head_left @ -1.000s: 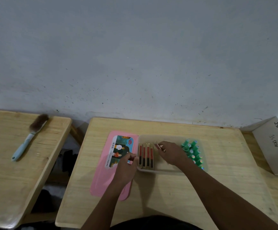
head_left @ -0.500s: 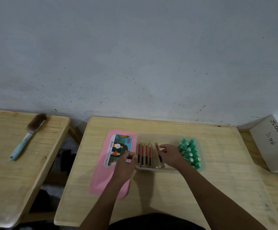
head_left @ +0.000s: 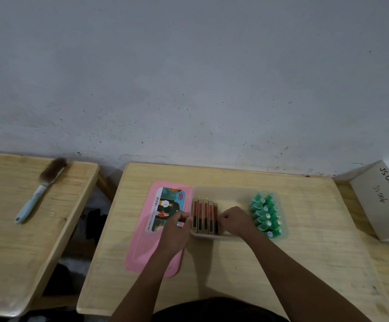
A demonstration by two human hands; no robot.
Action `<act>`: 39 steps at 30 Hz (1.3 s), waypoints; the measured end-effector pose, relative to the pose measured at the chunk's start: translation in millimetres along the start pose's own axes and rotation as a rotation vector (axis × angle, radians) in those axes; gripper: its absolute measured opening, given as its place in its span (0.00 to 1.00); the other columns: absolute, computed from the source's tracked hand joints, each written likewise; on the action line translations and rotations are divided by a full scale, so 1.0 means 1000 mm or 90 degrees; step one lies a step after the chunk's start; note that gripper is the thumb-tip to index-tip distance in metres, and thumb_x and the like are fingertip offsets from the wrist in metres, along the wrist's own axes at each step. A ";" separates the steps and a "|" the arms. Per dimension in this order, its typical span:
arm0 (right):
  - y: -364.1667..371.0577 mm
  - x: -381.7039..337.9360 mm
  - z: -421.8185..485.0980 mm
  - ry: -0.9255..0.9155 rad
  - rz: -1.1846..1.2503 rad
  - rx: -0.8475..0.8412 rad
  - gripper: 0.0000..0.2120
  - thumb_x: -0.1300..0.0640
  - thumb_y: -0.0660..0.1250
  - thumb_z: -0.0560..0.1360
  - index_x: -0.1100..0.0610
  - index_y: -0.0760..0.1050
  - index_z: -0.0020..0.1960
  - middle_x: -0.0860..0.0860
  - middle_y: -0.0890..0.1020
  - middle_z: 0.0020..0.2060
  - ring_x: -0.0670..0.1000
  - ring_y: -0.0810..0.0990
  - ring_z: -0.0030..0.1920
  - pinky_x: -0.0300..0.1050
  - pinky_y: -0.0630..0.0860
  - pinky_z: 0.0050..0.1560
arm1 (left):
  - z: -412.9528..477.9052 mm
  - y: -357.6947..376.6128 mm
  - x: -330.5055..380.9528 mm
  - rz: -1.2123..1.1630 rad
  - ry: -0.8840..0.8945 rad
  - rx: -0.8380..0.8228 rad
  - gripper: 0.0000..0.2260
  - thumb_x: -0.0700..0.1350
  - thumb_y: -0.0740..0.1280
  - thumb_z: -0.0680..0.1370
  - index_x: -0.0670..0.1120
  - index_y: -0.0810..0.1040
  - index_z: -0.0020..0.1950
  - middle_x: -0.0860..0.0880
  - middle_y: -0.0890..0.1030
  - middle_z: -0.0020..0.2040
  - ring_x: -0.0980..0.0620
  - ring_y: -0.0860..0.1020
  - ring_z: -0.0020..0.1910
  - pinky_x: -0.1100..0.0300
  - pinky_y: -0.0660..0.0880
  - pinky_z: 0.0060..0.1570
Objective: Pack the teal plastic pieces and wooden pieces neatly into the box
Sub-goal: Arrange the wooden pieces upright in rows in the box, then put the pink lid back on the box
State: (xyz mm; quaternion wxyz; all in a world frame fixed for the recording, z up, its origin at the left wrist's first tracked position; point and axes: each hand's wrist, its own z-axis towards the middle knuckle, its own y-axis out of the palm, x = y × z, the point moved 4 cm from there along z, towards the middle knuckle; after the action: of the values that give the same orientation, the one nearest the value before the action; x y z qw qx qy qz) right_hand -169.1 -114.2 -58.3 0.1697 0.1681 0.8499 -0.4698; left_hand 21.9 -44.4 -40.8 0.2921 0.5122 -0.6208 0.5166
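A clear plastic box (head_left: pixel 223 190) stands in the middle of the wooden desk (head_left: pixel 309 247). Several wooden pieces (head_left: pixel 202 214), painted red and black, stand in a tight row against its left wall. Several teal plastic pieces (head_left: pixel 266 212) are packed along its right side. My left hand (head_left: pixel 177 226) pinches the box's left wall from outside. My right hand (head_left: pixel 233 220) is inside the box, fingers closed on the rightmost wooden piece (head_left: pixel 215 212), which stands against the row. The box floor between my right hand and the far wall is bare.
A pink lid (head_left: pixel 149 247) with a picture label lies flat to the left of the box, under my left wrist. A white carton (head_left: pixel 381 201) marked JS006 sits at the far right. A brush (head_left: pixel 38 196) lies on the neighbouring desk (head_left: pixel 3 240) on the left.
My right hand brought a wooden piece down into the box and moved it left until it stands against the row. My left hand stayed at the box's left wall.
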 end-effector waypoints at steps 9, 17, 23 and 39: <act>-0.020 -0.020 -0.043 -0.172 0.116 -0.122 0.06 0.50 0.70 0.74 0.52 0.84 0.47 0.42 0.83 0.42 0.38 0.79 0.43 0.32 0.73 0.44 | -0.008 -0.043 -0.035 0.352 -0.119 0.300 0.22 0.59 0.63 0.76 0.47 0.72 0.64 0.41 0.71 0.65 0.42 0.69 0.64 0.45 0.70 0.61; -0.013 -0.023 -0.055 -0.223 0.048 -0.117 0.08 0.49 0.71 0.74 0.51 0.84 0.49 0.46 0.84 0.46 0.44 0.81 0.47 0.43 0.78 0.51 | -0.015 -0.057 -0.050 0.351 -0.248 0.237 0.29 0.54 0.66 0.75 0.42 0.61 0.70 0.39 0.68 0.64 0.39 0.68 0.64 0.44 0.69 0.59; -0.009 -0.022 -0.066 -0.197 0.039 -0.050 0.08 0.47 0.69 0.75 0.50 0.83 0.48 0.45 0.84 0.46 0.44 0.80 0.47 0.43 0.77 0.51 | -0.015 -0.077 -0.052 0.134 -0.367 0.231 0.20 0.48 0.66 0.74 0.37 0.73 0.62 0.37 0.75 0.59 0.39 0.75 0.57 0.52 0.73 0.50; -0.052 -0.045 -0.084 -0.056 0.949 -0.151 0.20 0.54 0.71 0.75 0.63 0.69 0.61 0.62 0.78 0.56 0.60 0.80 0.51 0.56 0.81 0.54 | -0.035 -0.075 0.150 -0.269 0.082 0.234 0.02 0.39 0.63 0.76 0.43 0.73 0.47 0.45 0.80 0.46 0.49 0.79 0.43 0.59 0.78 0.35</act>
State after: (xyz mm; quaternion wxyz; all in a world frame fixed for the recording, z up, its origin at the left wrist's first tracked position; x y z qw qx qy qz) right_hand -163.1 -74.3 41.9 0.4932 0.6602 0.5484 -0.1424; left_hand 40.3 -56.8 128.9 0.3345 0.6407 -0.3761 0.5798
